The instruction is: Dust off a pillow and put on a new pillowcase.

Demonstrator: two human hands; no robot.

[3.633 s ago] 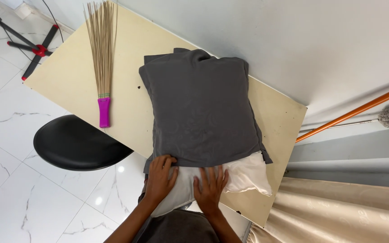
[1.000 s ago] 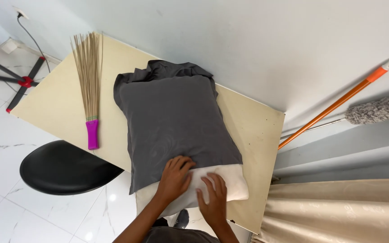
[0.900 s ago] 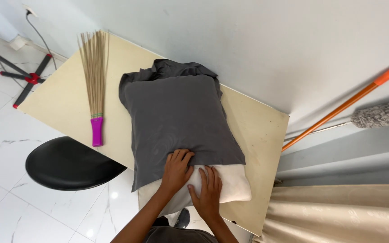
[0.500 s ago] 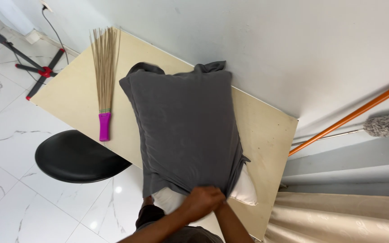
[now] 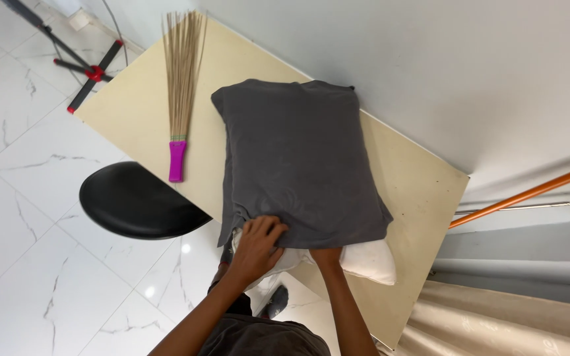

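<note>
Since half a second ago both hands have parted again at the near end of the pillow, and the grey pillowcase (image 5: 298, 158) has slid further down, leaving less white showing. The left hand (image 5: 258, 242) is curled over the hem of the case, fingers bunching the cloth against the pillow's left corner. The right hand (image 5: 325, 254) is mostly tucked under the hem, so I cannot tell whether it pinches cloth or stuffing; only the wrist and forearm show.

To do this well, I would judge, each hand should work its own corner: pull the hem evenly toward the body and push the white pillow (image 5: 367, 264) deeper in, so the case does not twist (the right corner lags, bulging out bare).

The pillow lies on the cream desk (image 5: 140, 112), long axis running from the person toward the wall, tilted slightly leftward at the far end, open mouth facing the person. Beside it lies a stick broom (image 5: 181, 86) with a magenta handle, nearly parallel. A black stool (image 5: 136, 201) stands just left of the desk; an orange pole (image 5: 529, 194) leans at the right.
</note>
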